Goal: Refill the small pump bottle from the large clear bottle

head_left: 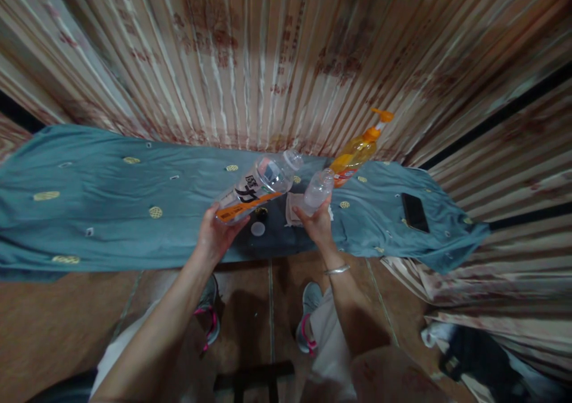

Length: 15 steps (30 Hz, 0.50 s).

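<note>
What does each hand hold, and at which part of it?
The left hand holds the large clear bottle by its lower body, tilted. The right hand holds the small clear bottle by its base end.

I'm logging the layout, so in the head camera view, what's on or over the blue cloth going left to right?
Large labelled bottle in the left hand → small clear bottle in the right hand → orange pump bottle → black phone.
</note>
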{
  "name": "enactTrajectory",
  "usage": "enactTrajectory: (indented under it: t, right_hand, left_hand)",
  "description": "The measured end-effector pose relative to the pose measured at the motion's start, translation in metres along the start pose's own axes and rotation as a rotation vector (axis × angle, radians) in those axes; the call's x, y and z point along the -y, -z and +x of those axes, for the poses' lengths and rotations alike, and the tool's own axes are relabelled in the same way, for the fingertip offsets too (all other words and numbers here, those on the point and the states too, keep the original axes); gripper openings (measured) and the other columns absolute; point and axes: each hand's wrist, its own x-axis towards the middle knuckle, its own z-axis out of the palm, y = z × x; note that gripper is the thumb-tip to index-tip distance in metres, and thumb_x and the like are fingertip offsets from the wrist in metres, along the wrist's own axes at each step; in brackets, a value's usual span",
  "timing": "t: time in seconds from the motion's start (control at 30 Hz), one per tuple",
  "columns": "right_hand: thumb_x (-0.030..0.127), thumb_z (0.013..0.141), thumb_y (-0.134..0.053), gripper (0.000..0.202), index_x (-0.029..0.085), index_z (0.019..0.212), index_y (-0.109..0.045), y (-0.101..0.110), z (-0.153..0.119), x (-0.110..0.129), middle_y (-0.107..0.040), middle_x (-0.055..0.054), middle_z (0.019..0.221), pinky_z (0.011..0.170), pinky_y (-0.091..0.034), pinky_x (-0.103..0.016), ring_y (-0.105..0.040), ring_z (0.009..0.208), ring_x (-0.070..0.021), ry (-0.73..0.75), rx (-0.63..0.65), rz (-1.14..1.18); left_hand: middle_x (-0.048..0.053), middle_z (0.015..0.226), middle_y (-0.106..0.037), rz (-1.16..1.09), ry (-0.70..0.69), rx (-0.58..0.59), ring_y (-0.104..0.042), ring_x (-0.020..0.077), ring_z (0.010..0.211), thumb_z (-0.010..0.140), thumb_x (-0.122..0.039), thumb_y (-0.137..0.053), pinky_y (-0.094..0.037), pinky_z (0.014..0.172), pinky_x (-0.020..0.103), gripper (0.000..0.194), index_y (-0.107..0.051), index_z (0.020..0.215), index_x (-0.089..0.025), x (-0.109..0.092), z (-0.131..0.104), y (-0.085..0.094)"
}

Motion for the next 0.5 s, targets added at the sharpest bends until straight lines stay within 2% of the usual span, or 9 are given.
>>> enactTrajectory:
  t: [0.13,0.27,0.4,0.5]
  right_hand:
    - [0.058,0.074,-0.084,0.126,0.01,0.166,-0.012,0.008,-0.001,0.006,-0.064,-0.027,0.145,0.102,-0.057,-0.049,-0.069,0.125,-0.0367,0.015,0.015,-0.01]
    - [0.068,0.078,-0.077,0.129,0.009,0.167,-0.006,0.03,0.003,0.011,-0.049,-0.03,0.158,0.114,-0.05,-0.055,-0.057,0.143,-0.0379,0.063,0.007,-0.039]
    - [0.075,0.084,-0.067,0.121,0.012,0.168,-0.007,0.062,0.002,0.03,-0.026,-0.028,0.172,0.128,-0.028,-0.065,-0.027,0.162,-0.0405,0.284,-0.136,-0.18]
    - [0.071,0.089,-0.066,0.115,0.017,0.169,-0.004,0.066,-0.014,0.06,-0.023,-0.024,0.174,0.129,-0.025,-0.066,-0.023,0.163,-0.0389,0.455,-0.122,-0.174]
  left_hand:
    - [0.012,0.116,-0.077,-0.013,0.012,-0.015,-0.075,0.022,0.096,0.093,-0.035,-0.057,-0.065,0.079,0.033,0.04,-0.071,0.125,-0.014,-0.003,-0.002,-0.001]
    - [0.012,0.121,-0.076,-0.015,0.005,-0.02,-0.073,0.0222,0.1,0.095,-0.036,-0.055,-0.063,0.084,0.035,0.042,-0.07,0.128,-0.015,-0.007,-0.001,0.003]
    - [0.009,0.119,-0.076,-0.045,0.017,-0.011,-0.073,0.0221,0.101,0.095,-0.038,-0.056,-0.062,0.088,0.036,0.039,-0.069,0.126,-0.018,-0.009,0.0,0.007]
    - [0.008,0.116,-0.077,-0.075,0.037,0.012,-0.074,0.0214,0.099,0.098,-0.037,-0.052,-0.062,0.085,0.036,0.035,-0.07,0.12,-0.017,-0.009,-0.003,0.005]
